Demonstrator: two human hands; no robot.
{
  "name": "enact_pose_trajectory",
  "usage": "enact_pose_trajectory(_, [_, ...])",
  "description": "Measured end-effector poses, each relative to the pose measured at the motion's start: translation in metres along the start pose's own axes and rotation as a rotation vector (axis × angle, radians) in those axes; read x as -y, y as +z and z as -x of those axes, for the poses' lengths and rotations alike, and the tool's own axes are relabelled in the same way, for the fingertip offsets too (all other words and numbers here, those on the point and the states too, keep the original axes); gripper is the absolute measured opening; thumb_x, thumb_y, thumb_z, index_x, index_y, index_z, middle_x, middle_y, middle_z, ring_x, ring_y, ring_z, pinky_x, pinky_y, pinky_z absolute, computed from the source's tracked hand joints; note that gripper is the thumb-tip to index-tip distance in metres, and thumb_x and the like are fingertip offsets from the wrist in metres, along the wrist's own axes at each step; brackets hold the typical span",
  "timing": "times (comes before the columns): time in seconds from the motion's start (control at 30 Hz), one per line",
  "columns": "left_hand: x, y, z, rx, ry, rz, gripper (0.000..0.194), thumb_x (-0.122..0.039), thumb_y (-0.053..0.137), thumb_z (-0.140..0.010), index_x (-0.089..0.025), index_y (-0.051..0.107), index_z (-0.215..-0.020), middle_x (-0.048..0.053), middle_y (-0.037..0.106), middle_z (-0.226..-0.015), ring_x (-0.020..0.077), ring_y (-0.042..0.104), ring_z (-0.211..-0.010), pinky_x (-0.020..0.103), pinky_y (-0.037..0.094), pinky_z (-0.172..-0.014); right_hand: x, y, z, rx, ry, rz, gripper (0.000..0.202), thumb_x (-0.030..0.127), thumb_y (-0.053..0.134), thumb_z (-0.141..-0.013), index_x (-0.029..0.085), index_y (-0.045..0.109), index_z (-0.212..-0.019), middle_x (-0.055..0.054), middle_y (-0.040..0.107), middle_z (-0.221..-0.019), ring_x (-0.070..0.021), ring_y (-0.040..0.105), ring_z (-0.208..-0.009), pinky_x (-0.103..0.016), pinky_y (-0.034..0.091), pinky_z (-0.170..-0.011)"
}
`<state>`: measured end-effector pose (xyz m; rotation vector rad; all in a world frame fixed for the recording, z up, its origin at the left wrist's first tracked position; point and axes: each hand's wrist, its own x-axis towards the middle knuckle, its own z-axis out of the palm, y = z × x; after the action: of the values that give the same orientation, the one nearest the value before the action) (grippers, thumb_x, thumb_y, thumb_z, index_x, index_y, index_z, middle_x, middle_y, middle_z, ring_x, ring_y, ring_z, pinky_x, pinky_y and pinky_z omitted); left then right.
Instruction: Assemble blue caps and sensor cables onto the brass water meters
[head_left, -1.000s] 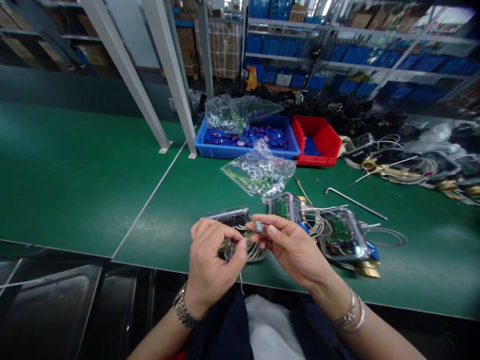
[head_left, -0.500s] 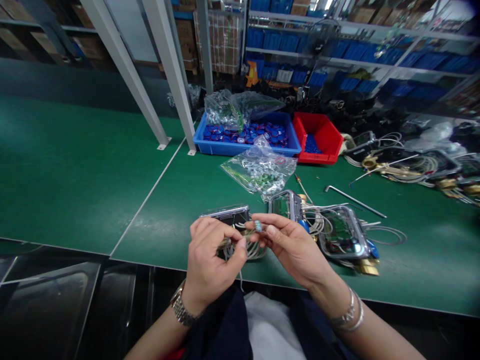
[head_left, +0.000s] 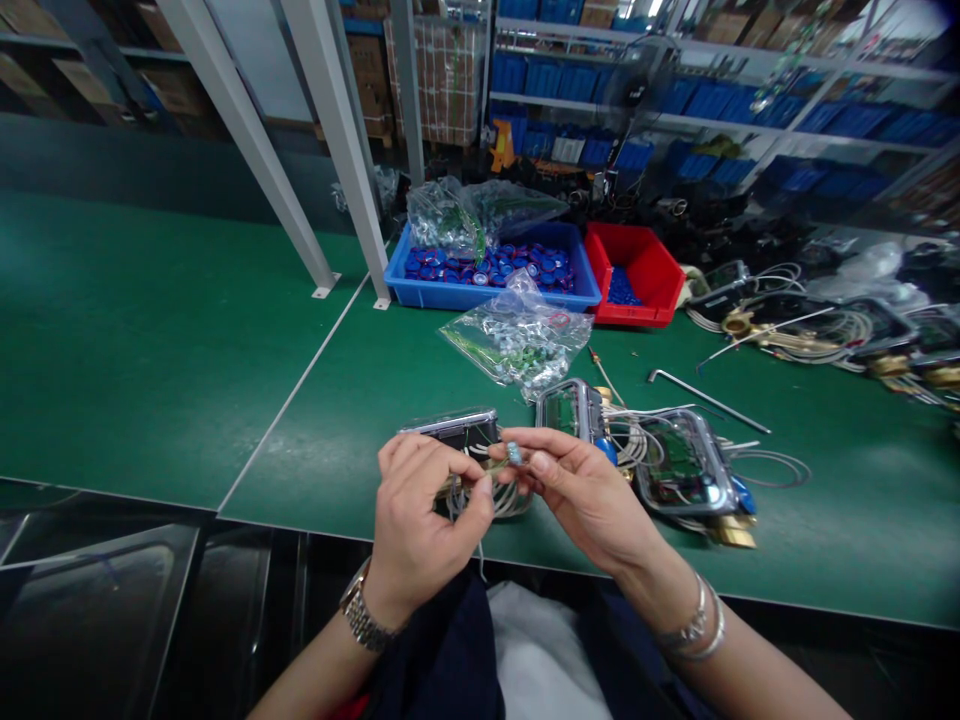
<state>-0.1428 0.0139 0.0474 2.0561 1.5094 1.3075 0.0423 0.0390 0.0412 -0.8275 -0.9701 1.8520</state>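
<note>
Between the thumb and fingers of my right hand [head_left: 581,490] is a small pale-blue terminal connector [head_left: 514,453]. My left hand [head_left: 431,515] pinches thin yellow-green wires [head_left: 495,467] that run to this connector. Behind and below both hands lies a meter with a clear-framed dark housing [head_left: 457,428], its grey cables partly covered by my fingers. Just right of it stand a second meter [head_left: 568,410] and a third one [head_left: 686,462], with green circuit boards, blue caps and brass fittings. A clear bag of similar connectors [head_left: 525,345] lies beyond my hands.
A blue tray [head_left: 491,294] of round blue caps, with another bag on top, stands at the back beside a red bin [head_left: 634,312]. An L-shaped metal rod [head_left: 709,400] lies to the right. More meters with coiled cables [head_left: 825,335] crowd the far right. Grey posts [head_left: 337,150] rise at left.
The connector has tilted slightly in my right fingers. Both hands keep nearly the same place, and the whole view has shifted a little.
</note>
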Motion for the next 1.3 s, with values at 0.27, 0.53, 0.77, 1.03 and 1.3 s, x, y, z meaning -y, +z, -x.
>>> enact_pose_trajectory(0.27, [0.001, 0.0, 0.001, 0.003, -0.01, -0.003, 0.011, -0.018, 0.065, -0.086, -0.021, 0.061, -0.076, -0.002, 0.064, -0.074, 0.0168, 0.056, -0.077, 0.041, 0.039, -0.09, -0.003, -0.004, -0.001, -0.043, -0.06, 0.127, 0.027, 0.027, 0.076, -0.087, 0.025, 0.075, -0.114, -0.005, 0.077, -0.111, -0.0127, 0.072, -0.093, -0.022, 0.055, -0.083])
enact_pose_trajectory(0.53, [0.001, 0.0, 0.001, 0.024, 0.008, 0.02, 0.01, -0.018, 0.067, -0.087, -0.021, 0.062, -0.079, -0.002, 0.067, -0.077, 0.0165, 0.057, -0.079, 0.041, 0.04, -0.091, -0.005, -0.002, -0.002, -0.02, -0.073, 0.164, 0.026, 0.027, 0.078, -0.085, 0.025, 0.074, -0.111, -0.004, 0.078, -0.109, -0.0152, 0.072, -0.101, -0.028, 0.055, -0.094])
enact_pose_trajectory(0.77, [0.004, -0.001, -0.001, -0.086, 0.076, -0.177, 0.007, -0.021, 0.075, -0.086, -0.028, 0.073, -0.086, -0.003, 0.075, -0.084, 0.0202, 0.061, -0.089, 0.042, 0.036, -0.092, -0.001, 0.006, -0.005, -0.089, -0.143, 0.228, 0.073, 0.027, 0.079, -0.083, 0.029, 0.038, -0.143, -0.001, 0.076, -0.097, -0.017, 0.072, -0.09, -0.034, 0.055, -0.088])
enact_pose_trajectory(1.03, [0.002, -0.011, -0.007, 0.003, 0.225, -0.446, 0.041, -0.02, 0.07, -0.09, -0.037, 0.065, -0.127, -0.003, 0.076, -0.086, 0.0213, 0.059, -0.088, 0.049, 0.025, -0.1, 0.001, 0.015, -0.009, -0.086, -0.519, 0.871, 0.061, 0.024, 0.07, -0.091, 0.027, 0.039, -0.143, -0.003, 0.07, -0.099, -0.0205, 0.066, -0.095, -0.039, 0.05, -0.093])
enact_pose_trajectory(1.3, [0.014, -0.018, -0.014, -0.041, 0.292, -0.393, 0.014, -0.025, 0.065, -0.093, -0.029, 0.073, -0.103, -0.002, 0.077, -0.088, 0.0206, 0.062, -0.087, 0.046, 0.031, -0.101, 0.015, 0.01, -0.016, 0.039, -0.914, 1.824, 0.014, 0.02, 0.048, -0.1, 0.02, 0.062, -0.102, -0.009, 0.064, -0.104, -0.0221, 0.053, -0.088, -0.036, 0.042, -0.074])
